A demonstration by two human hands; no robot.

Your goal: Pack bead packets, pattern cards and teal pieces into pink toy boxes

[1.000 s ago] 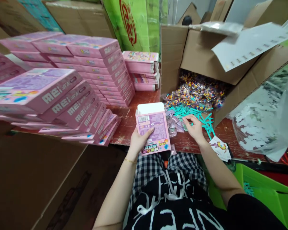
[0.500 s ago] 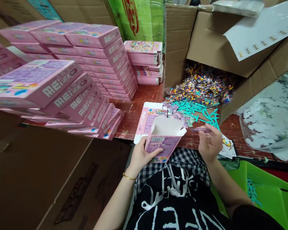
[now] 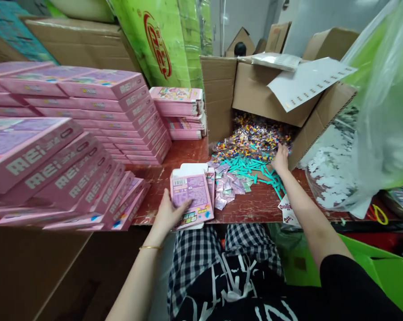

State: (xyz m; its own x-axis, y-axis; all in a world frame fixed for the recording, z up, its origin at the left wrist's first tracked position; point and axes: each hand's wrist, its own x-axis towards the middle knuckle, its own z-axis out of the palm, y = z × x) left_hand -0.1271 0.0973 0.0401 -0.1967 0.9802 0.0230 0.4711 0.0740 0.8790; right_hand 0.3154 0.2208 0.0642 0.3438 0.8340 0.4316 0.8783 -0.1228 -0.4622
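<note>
A pink and purple box [image 3: 193,196] lies at the table's front edge, its white flap at the far end, partly covering another pink carton. My left hand [image 3: 169,211] holds its left side, thumb on top. My right hand [image 3: 280,158] reaches to the right side of the pile of bags of colourful beads [image 3: 255,138] in the open cardboard box [image 3: 219,98]. Its fingers are partly among the bags, and whether it grips one is unclear. Between the hands lie small lilac packets [image 3: 226,187] and turquoise sticks [image 3: 244,166].
Stacks of pink boxes [image 3: 104,84] fill the left, with flat cartons [image 3: 177,96] behind. White pieces in a clear bag [image 3: 331,165] stand at the right, above a green bin [image 3: 382,267]. Printed cards [image 3: 286,211] lie under my right forearm. A person's head shows far behind.
My left hand has lowered the box from a tilted position onto the table. My right hand has moved forward to the bead bags, and the lilac packet is no longer seen in it. The view has shifted.
</note>
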